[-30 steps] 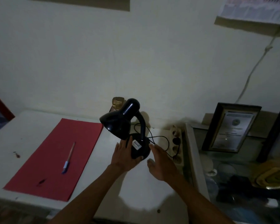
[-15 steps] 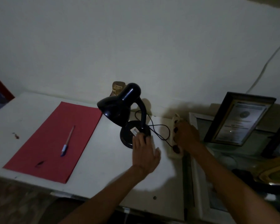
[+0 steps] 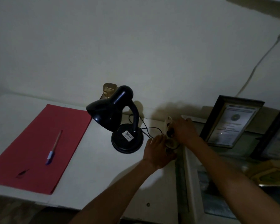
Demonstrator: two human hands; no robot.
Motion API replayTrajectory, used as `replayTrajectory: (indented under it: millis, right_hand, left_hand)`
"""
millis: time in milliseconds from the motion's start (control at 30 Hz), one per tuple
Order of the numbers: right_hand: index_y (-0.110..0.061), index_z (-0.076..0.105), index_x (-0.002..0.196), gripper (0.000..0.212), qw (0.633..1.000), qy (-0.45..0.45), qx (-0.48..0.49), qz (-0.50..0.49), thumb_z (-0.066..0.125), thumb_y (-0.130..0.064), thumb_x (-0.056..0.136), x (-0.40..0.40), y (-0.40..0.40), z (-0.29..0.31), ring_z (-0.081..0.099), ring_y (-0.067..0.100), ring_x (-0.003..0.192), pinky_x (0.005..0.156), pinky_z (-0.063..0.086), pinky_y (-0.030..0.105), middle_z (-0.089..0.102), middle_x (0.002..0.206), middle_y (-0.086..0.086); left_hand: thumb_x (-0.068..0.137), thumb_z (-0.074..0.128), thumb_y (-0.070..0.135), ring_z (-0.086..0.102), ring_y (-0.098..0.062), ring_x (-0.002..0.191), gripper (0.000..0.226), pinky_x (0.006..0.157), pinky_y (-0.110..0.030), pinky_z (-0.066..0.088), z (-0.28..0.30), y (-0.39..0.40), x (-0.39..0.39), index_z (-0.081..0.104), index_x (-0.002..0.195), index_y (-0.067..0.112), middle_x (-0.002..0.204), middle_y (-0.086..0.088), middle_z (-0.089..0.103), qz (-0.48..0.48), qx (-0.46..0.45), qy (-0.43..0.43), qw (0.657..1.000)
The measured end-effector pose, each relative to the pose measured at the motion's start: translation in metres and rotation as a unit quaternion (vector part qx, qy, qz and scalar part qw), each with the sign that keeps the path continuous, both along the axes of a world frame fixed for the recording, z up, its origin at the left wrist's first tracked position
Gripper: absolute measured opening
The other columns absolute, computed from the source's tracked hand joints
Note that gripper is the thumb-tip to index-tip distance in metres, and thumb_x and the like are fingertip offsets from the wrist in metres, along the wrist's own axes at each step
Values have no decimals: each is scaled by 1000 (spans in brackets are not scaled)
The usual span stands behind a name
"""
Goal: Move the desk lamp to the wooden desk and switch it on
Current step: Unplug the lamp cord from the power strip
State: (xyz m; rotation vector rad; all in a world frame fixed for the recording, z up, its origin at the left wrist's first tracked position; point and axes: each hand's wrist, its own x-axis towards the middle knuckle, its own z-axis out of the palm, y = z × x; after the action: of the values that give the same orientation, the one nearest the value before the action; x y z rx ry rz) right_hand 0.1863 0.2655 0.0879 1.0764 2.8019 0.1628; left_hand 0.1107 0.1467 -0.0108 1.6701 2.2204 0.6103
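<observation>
The black desk lamp (image 3: 120, 125) stands unlit on the white-topped desk (image 3: 95, 167), shade tilted down to the left. Its black cord (image 3: 149, 129) loops right from the round base to a beige power strip (image 3: 170, 143) at the desk's right edge. My left hand (image 3: 157, 151) lies on the strip's near end and holds it down. At a socket on the strip, the fingers of my right hand (image 3: 184, 133) close around a dark plug (image 3: 170, 133). The hands hide most of the strip.
A red paper sheet (image 3: 39, 143) with a pen (image 3: 54, 147) lies on the desk's left half. A small brown figure (image 3: 109, 91) stands behind the lamp by the wall. Framed certificates (image 3: 229, 123) lean on a glass-topped surface (image 3: 217, 183) to the right.
Both hands left the lamp base. My right hand went to the power strip first; my left hand followed and now rests on the strip's near end. The lamp has stayed put.
</observation>
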Motion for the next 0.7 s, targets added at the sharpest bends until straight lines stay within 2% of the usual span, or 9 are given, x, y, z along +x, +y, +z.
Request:
replayTrajectory:
  millis: [167,267,333,400,567,700]
  right_hand:
    - [-16,74,102,19,1000,19,-12,15,61,-12,89,0,3,-6,65,25,100,104,34,37,72,108,6]
    - [-10,76,102,21,998,41,-48,12,61,-6,88,-1,1,-6,68,25,94,83,45,28,73,106,11]
    - [-5,75,103,20,996,55,-69,8,62,-5,87,-1,0,-6,68,28,95,78,49,31,71,108,16]
    - [-4,73,105,20,995,62,-75,4,62,-7,89,1,-1,-7,66,30,98,75,45,28,67,112,17]
    - [-3,72,106,19,994,67,-86,5,61,-8,91,2,0,-8,65,30,97,72,41,27,66,112,18]
    - [0,72,107,20,994,57,-97,-2,60,-5,91,2,2,-6,66,32,99,81,52,35,66,114,20]
  left_hand:
    - [83,47,73,22,-24,151,95,121,-44,19,1,0,0,23,153,14,161,-8,30,4,4,20,1000]
    - [82,46,74,20,-23,152,97,121,-44,19,1,0,1,20,154,14,162,-8,28,8,-3,28,1000]
    - [81,48,74,22,-24,151,98,120,-45,21,2,-1,2,21,153,13,161,-9,30,13,1,34,999]
    - [80,50,73,22,-25,151,98,119,-46,22,4,-1,2,22,152,14,161,-10,30,17,1,40,999]
    - [82,45,74,17,-25,152,94,121,-51,16,10,1,2,20,154,17,163,-11,25,13,-42,57,997]
    - [85,44,70,19,-28,152,88,121,-54,17,14,0,3,22,153,17,161,-11,29,-3,-32,79,996]
